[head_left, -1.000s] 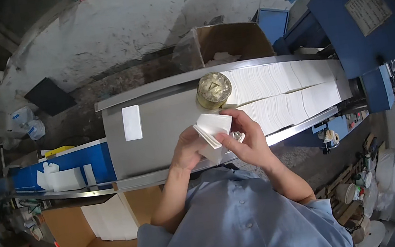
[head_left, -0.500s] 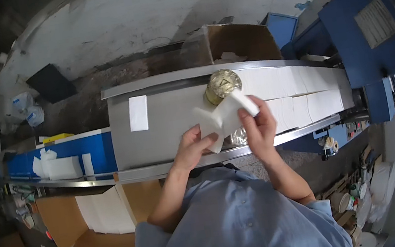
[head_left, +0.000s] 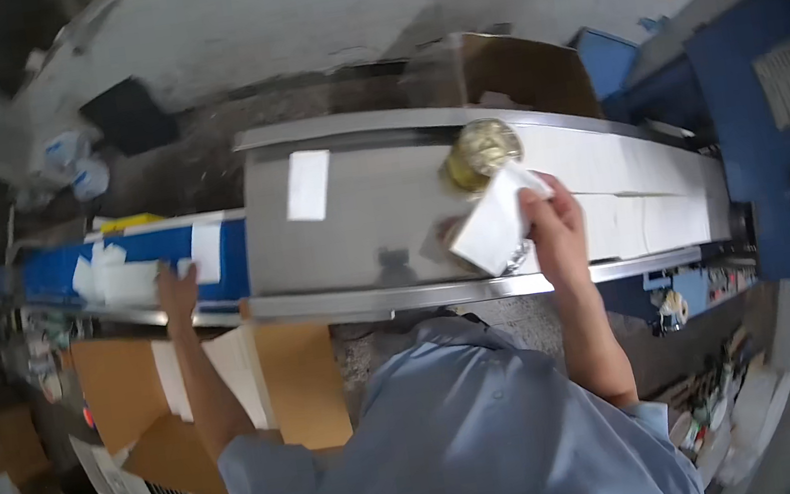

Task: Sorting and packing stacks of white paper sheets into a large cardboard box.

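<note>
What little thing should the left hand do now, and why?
Maybe the left hand should gently pinch the paper strip: it is right there, though blur hides whether they touch, and the right hand is busy holding other white paper.

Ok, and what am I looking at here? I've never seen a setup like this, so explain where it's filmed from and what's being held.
There's no robot here, just two bare hands at work. The view comes from a wide camera worn on the head, looking down, which is why straight edges bend.

The right hand holds white paper over a grey surface. On that surface are a white slip, a yellowish cylinder and, to the right, rows of sheets.

The left hand is beside a white stack on the blue surface. Whether it grips anything is too blurred to tell.
</note>
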### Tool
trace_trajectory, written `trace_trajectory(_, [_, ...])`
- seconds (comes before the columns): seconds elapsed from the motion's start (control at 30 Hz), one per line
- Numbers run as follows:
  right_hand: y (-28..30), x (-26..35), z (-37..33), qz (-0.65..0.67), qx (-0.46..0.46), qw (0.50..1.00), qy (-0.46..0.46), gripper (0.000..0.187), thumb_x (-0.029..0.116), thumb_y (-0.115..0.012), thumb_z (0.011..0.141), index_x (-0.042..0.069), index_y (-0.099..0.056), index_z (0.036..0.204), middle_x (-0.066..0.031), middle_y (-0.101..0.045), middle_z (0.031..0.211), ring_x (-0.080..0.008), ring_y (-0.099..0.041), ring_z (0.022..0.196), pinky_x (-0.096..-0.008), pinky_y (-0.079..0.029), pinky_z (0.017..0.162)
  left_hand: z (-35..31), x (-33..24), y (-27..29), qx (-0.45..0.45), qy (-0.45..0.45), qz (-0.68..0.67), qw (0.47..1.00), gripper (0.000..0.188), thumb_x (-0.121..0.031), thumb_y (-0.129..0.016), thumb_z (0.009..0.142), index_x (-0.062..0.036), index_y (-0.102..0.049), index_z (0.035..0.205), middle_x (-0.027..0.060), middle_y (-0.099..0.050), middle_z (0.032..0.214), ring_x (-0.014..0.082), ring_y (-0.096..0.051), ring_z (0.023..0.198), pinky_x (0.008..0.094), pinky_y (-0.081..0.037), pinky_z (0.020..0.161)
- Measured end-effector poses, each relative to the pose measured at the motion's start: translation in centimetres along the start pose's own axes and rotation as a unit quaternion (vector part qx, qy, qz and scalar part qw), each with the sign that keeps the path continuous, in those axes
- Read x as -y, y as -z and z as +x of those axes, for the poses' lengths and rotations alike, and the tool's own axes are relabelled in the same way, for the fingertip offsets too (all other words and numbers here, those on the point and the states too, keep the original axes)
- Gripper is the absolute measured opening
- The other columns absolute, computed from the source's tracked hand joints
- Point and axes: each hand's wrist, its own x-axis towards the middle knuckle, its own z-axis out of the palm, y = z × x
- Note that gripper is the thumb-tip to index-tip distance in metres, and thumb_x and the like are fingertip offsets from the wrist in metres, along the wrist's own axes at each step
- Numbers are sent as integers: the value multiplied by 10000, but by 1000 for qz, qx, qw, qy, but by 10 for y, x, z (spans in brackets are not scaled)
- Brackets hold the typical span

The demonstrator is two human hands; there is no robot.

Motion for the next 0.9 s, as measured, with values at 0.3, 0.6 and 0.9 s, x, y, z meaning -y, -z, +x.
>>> trace_trajectory(0.3, [-24, -4, -3, 16, 106, 992, -63, 350, 175, -575, 1035, 25, -546, 1351, -75, -677, 1128, -131, -667, 991, -297, -558, 822, -157, -269, 36, 349, -154, -560, 735, 439, -158, -684, 996, -29, -586, 1403, 77, -687, 1231, 161, -639, 1128, 299, -510, 967])
trace_trajectory(0.6, [17, -3, -18, 0, 131, 989, 71, 381, 80, -532, 988, 11, -545, 1363, -129, -656, 1308, -185, -630, 1154, -335, -513, 976, -208, -356, 9, 199, -403, -443, 776, 329, -52, -714, 869, -23, -713, 1197, 136, -709, 1179, 244, -681, 1064, 369, -547, 901])
trace_trajectory(0.9, [31, 3, -49, -92, 45, 995, 15, 553, 225, -659, 989, 6, -484, 1465, -172, -532, 1452, -312, -468, 1390, -445, -421, 1110, -205, -387, 16, -4, -565, -325, 759, 498, 118, -623, 712, -85, -734, 1153, 147, -652, 1249, 367, -631, 1123, 447, -528, 987])
